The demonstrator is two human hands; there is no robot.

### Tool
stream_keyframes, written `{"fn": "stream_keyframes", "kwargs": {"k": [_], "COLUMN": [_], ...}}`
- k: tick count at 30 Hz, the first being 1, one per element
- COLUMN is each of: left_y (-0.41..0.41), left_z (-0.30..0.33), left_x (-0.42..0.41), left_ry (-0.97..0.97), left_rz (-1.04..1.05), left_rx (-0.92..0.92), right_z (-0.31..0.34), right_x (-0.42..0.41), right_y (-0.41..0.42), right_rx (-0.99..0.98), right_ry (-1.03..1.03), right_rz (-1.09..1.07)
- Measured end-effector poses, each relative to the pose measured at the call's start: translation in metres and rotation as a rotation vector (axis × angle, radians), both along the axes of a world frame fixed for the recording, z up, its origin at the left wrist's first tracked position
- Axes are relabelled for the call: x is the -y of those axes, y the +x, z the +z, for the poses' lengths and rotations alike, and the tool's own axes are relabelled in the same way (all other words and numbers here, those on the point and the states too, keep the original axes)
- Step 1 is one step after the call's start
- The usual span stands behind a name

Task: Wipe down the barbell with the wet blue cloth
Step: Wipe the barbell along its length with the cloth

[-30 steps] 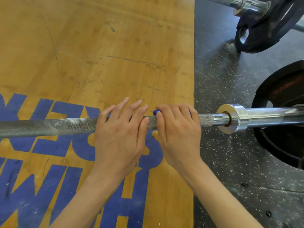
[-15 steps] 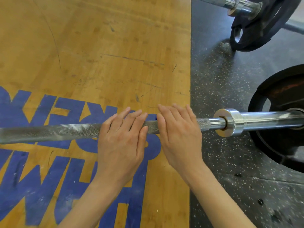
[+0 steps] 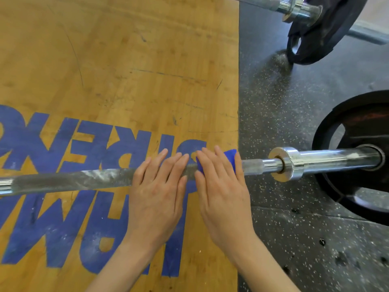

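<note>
The barbell (image 3: 73,180) lies across the view from left to right, its knurled shaft streaked with white chalk. My left hand (image 3: 155,192) rests flat on the shaft with straight fingers. Just to its right, my right hand (image 3: 221,190) presses the blue cloth (image 3: 230,158) onto the bar with straight fingers. Only a fold of the cloth shows, past my fingertips and beside my index finger; the rest is hidden under the palm. The shiny collar (image 3: 288,163) and sleeve lie further right.
A black weight plate (image 3: 357,127) sits on the sleeve at the right edge. A second loaded barbell with a black plate (image 3: 315,34) lies at the top right. Under the bar is a wooden platform (image 3: 126,60) with blue lettering, bordered by speckled black rubber floor (image 3: 294,249).
My right fingers, curled over the bar a second ago, are now straight, and more of the blue cloth shows beyond them. Both hands stay side by side on the shaft.
</note>
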State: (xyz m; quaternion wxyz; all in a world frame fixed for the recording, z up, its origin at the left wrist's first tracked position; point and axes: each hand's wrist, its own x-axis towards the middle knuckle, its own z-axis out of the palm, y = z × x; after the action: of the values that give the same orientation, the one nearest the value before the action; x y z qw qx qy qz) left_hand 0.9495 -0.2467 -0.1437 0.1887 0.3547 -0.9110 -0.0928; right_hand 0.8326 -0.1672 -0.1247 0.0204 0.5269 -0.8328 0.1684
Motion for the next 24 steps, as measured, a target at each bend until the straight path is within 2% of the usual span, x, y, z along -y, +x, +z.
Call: {"fn": "stream_keyframes", "kwargs": {"k": [3,6,10,15,19,24], "left_y": [0.005,0.011,0.019,0.026,0.029,0.033], "left_z": [0.002,0.003,0.007,0.013,0.014,0.01], "left_x": [-0.009,-0.017,-0.027,-0.037,-0.032,-0.039], "left_ry": [0.008,0.03,0.064,0.099,0.076,0.067], "left_rz": [-0.007,-0.026,-0.044,-0.054,-0.031,-0.041], "left_rx": [0.02,0.059,0.082,0.083,0.09,0.066], "right_z": [-0.001,0.004,0.005,0.003,0.0,0.0], "right_x": [-0.007,0.005,-0.042,-0.016,-0.037,-0.019], "right_y": [-0.007,-0.014,0.012,-0.004,-0.005,0.016], "right_rx": [-0.01,0.011,0.057,-0.031,-0.121,-0.117], "right_ry": [0.028,0.076,-0.008,0.013,0.016,-0.014], "right_rz": [0.043,-0.034,0.028,-0.05,0.048,-0.054]}}
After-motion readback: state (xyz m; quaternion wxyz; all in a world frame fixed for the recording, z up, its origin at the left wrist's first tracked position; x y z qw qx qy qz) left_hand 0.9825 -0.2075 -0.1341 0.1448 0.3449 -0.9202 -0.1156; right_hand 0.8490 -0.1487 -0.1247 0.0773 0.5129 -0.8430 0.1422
